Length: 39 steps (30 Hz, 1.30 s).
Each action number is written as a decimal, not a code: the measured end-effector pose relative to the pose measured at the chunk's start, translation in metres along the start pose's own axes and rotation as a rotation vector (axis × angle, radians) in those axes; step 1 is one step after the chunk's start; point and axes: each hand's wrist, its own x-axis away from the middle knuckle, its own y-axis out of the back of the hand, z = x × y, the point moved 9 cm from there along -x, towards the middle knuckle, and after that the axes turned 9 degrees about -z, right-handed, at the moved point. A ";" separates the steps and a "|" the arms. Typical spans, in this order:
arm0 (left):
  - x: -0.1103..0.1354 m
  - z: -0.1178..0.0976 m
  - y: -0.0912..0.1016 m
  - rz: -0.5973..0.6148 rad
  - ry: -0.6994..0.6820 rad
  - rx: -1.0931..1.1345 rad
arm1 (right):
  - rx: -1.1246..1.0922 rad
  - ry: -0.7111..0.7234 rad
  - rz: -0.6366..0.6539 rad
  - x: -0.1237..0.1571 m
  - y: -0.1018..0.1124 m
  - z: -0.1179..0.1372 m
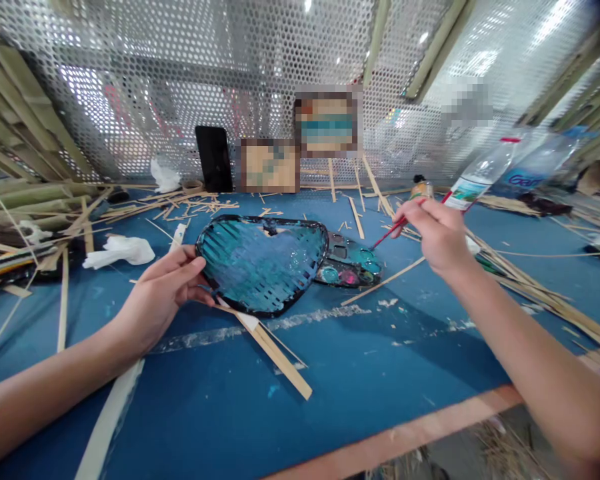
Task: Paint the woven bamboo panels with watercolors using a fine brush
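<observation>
Teal fan (263, 263), mid-frame: your left hand (163, 293) pinched its edge, right hand (437, 233) pinched the brush (391, 233) by the palette (353, 265); light load looked wise.

**A bamboo craft workshop**

Split bamboo strips (275, 350) and shavings litter a paint-flecked blue worktable (360, 373) across the whole frame. Longer canes (25, 193) are stacked at the left edge and more slivers (540, 290) are heaped at the right. At centre lie a woven fan (263, 263) painted teal and a paint palette (350, 267), with a thin red brush (387, 235) just above it. A perforated metal screen (180, 67) closes the background, and water bottles (485, 172) stand at the upper right.
</observation>
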 end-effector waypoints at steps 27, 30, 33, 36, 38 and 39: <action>-0.001 0.003 0.000 0.013 0.010 0.000 | -0.244 0.066 0.081 0.026 -0.021 0.035; -0.001 0.002 0.000 0.021 0.002 -0.005 | -0.157 0.141 0.181 0.045 -0.037 0.057; -0.001 0.001 0.000 0.005 -0.005 -0.019 | -0.025 0.234 0.302 0.058 -0.053 0.065; -0.002 0.001 0.000 0.001 0.001 -0.015 | -0.033 0.307 0.436 0.067 -0.068 0.067; -0.001 0.001 -0.001 0.006 0.005 -0.007 | -0.053 0.317 0.482 0.069 -0.072 0.067; -0.002 0.002 -0.001 0.007 0.006 -0.003 | -0.046 0.302 0.475 0.068 -0.072 0.065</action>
